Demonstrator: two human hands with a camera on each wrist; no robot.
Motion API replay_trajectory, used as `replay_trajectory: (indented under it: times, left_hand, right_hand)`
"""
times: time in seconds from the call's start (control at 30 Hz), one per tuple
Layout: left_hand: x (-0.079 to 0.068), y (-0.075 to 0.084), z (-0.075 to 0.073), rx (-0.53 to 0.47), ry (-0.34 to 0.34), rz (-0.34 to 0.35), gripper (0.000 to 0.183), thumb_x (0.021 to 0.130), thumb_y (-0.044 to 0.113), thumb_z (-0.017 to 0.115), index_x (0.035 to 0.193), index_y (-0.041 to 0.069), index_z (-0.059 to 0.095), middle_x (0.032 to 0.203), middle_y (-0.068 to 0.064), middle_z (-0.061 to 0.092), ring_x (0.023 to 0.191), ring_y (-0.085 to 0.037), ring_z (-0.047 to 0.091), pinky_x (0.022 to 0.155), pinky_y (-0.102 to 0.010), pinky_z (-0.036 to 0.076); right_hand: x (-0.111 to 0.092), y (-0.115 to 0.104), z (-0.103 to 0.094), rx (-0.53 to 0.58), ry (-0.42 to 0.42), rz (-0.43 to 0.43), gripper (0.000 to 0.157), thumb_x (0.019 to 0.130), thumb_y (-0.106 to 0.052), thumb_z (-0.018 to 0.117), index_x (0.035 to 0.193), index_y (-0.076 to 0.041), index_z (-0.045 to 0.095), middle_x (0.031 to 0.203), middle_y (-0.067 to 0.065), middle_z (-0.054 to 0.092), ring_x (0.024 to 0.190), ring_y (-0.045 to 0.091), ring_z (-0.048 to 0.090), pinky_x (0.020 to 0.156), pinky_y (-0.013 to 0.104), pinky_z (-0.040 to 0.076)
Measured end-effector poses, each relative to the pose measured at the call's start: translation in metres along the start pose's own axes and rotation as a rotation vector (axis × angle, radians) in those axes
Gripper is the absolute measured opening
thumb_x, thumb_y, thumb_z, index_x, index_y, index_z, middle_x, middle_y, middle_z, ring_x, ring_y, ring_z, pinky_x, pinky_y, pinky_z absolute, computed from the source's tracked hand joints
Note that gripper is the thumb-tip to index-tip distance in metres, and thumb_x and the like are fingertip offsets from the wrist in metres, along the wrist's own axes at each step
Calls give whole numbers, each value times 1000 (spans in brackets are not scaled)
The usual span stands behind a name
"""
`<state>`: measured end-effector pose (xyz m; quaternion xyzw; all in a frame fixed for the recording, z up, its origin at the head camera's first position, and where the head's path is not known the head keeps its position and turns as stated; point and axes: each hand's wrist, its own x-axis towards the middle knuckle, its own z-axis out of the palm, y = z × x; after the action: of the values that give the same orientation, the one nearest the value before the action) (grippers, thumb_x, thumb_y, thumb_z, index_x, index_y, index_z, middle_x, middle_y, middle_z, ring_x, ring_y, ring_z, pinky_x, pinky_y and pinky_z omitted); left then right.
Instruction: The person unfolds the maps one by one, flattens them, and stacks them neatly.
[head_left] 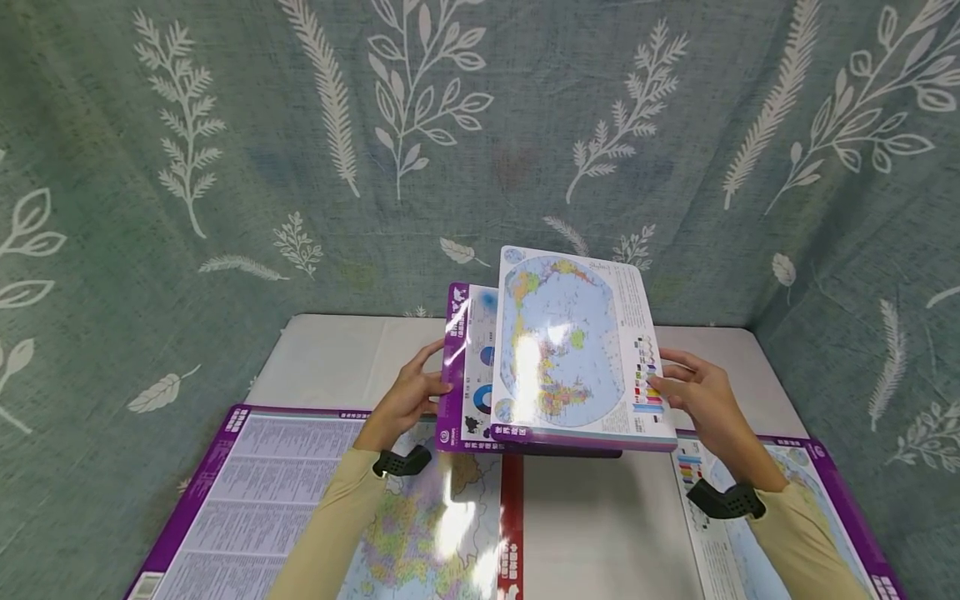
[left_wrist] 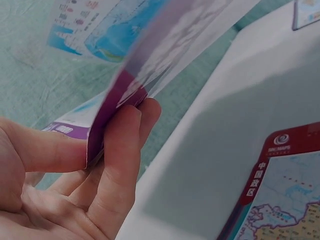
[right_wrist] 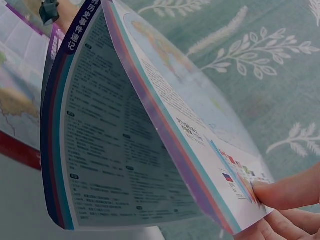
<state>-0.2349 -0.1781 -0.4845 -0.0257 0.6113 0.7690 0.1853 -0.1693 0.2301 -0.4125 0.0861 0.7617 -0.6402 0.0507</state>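
Note:
Both hands hold a glossy folded map sheet (head_left: 562, 333) up above the table. Its front panel shows a world map with a purple lower border, and a second purple-edged panel (head_left: 453, 367) shows at the left behind it. My left hand (head_left: 405, 398) pinches that purple edge, thumb on one face and fingers on the other, as the left wrist view shows. At the right edge, my right hand (head_left: 701, 396) pinches the front panel with its thumb on top. A text-covered panel (right_wrist: 110, 150) hangs apart from the front one in the right wrist view.
On the white table (head_left: 345, 354) lie a purple-edged sheet of text (head_left: 277, 475) at the left, a red-edged China map (head_left: 512, 517) in the middle and another purple-edged map (head_left: 712, 542) at the right. A leaf-patterned green cloth (head_left: 517, 150) hangs behind.

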Motion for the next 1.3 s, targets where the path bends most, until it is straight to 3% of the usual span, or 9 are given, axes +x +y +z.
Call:
replay_trajectory:
  times: [0.37,0.83,1.13,1.3]
  left_hand:
    - [5,1,-5,-10,2,-14,78,84,-13,55,146,29,32,121,-26,58,87,-32,67,64,-44,56]
    - [3,4,-19,11,-6,-4,78,84,-12,54,146,29,30,117,-24,60,86,-33,67,64,-45,56]
    - [9,11,-18,37,-13,5,78,85,-12,54,148,27,28,115,-23,61,84,-30,67,60,-42,56]
    - [12,14,-19,37,17,-2,79,84,-14,53,147,27,30,107,-20,64,78,-28,67,56,-41,55]
  right_hand:
    - [3,-4,-3,10,3,-18,63,87,-19,70,140,-1,40,101,5,65,84,22,66,77,32,55]
    - [4,-11,-10,34,2,-32,67,86,-26,71,141,-4,40,102,0,64,84,20,67,77,35,55]
    - [4,-15,-25,72,17,-68,64,86,-21,71,140,-3,42,96,-4,67,81,16,67,74,29,55]
    - [7,-18,-33,64,15,-92,64,87,-22,70,140,-1,41,99,-8,66,82,14,67,75,27,54]
